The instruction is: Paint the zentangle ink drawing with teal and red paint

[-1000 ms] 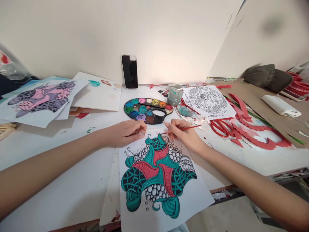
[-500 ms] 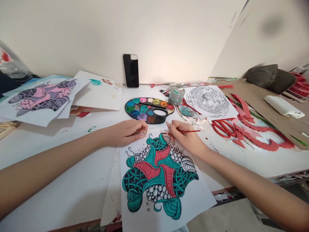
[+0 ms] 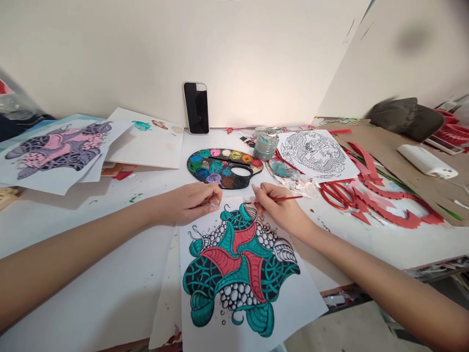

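Observation:
A sheet with a teal, red and black patterned drawing (image 3: 238,269) lies on the white table (image 3: 110,274) in front of me. My right hand (image 3: 280,208) pinches a thin red paintbrush (image 3: 289,198), its tip at the drawing's top edge. My left hand (image 3: 190,201) rests curled on the sheet's top left corner, fingers pressed down on the paper. Just beyond both hands lies a black paint palette (image 3: 224,167) with several coloured wells.
A phone (image 3: 196,107) leans on the wall. A small paint jar (image 3: 266,144), a dragon line drawing (image 3: 315,154), red scissors (image 3: 337,193) and red paper cuttings (image 3: 388,198) lie to the right. A pink and purple drawing (image 3: 54,151) and loose sheets lie left.
My hands hardly move; the brush tip stays at the drawing's top. The view shifts slightly.

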`<state>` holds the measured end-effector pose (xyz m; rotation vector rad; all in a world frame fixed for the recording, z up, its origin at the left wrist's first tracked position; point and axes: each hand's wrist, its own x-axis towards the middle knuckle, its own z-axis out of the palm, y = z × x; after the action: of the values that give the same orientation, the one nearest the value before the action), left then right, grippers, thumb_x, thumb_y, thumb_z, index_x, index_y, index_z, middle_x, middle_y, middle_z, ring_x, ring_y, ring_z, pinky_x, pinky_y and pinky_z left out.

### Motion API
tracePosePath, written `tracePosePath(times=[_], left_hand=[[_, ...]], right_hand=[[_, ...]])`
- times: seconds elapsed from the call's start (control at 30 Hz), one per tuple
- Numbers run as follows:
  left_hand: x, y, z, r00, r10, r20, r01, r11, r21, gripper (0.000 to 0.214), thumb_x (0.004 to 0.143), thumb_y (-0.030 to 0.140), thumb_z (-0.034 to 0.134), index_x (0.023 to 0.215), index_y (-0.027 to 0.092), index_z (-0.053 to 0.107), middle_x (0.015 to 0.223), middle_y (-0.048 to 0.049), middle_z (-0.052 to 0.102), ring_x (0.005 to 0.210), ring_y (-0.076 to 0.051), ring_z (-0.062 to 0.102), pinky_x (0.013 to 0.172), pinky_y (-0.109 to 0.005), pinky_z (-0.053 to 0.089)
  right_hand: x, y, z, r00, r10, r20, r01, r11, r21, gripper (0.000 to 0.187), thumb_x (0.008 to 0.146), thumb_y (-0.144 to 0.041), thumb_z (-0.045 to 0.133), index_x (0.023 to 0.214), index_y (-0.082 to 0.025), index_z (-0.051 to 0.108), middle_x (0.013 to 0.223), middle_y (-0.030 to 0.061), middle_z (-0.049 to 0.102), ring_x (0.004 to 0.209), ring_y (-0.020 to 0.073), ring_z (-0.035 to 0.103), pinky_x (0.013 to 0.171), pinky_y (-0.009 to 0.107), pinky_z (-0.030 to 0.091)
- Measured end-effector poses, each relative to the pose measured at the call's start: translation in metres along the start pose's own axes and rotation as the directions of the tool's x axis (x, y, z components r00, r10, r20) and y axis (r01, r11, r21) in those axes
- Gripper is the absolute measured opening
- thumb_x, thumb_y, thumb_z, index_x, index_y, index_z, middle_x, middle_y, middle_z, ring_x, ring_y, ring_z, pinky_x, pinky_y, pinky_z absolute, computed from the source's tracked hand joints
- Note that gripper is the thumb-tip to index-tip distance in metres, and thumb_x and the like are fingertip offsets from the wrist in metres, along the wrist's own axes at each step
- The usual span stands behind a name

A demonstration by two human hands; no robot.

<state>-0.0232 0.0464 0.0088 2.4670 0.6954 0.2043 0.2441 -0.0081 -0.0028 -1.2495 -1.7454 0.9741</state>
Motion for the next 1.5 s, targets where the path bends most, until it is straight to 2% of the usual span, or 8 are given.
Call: tracePosePath(times=[0.13, 0.8, 1.5], left_hand=[[0.0004, 0.0006, -0.0001, 1.0, 0.0, -0.003, 0.0, 1.0, 0.003, 0.02, 0.105, 0.038, 0.041, 0.099, 0.02, 0.05, 0.089, -0.003, 0.058, 0.077, -0.017, 0.05, 0.072, -0.032, 0.04], [0.0001, 0.0001, -0.0001, 1.0, 0.003, -0.002, -0.003, 1.0, -0.001, 0.019, 0.104, 0.037, 0.042, 0.1, 0.02, 0.049, 0.089, -0.0022, 0.057, 0.077, -0.017, 0.05, 0.072, -0.032, 0.038], [0.0009, -0.0013, 0.0006, 1.0, 0.013, -0.002, -0.013, 1.0, -0.004, 0.019, 0.104, 0.037, 0.041, 0.1, 0.02, 0.049, 0.087, -0.0015, 0.057, 0.077, -0.017, 0.049, 0.072, -0.032, 0.037]], right_hand=[[0.0002, 0.001, -0.0006, 1.0, 0.003, 0.03, -0.004, 1.0, 0.004, 0.052, 0.102, -0.056, 0.051, 0.064, -0.021, 0.046, 0.058, -0.0019, 0.054, 0.056, 0.0105, 0.048, 0.058, 0.027, 0.037], [0.0024, 0.0026, -0.0018, 0.999, -0.015, 0.037, 0.016, 0.999, -0.028, 0.053, 0.1, -0.058, 0.052, 0.062, -0.021, 0.047, 0.057, -0.0009, 0.056, 0.055, 0.011, 0.05, 0.058, 0.027, 0.039], [-0.0003, 0.0039, 0.0019, 0.999, -0.028, 0.021, 0.029, 0.999, -0.025, 0.043, 0.102, -0.041, 0.051, 0.063, -0.021, 0.044, 0.057, -0.0022, 0.054, 0.054, 0.0101, 0.048, 0.057, 0.026, 0.038]])
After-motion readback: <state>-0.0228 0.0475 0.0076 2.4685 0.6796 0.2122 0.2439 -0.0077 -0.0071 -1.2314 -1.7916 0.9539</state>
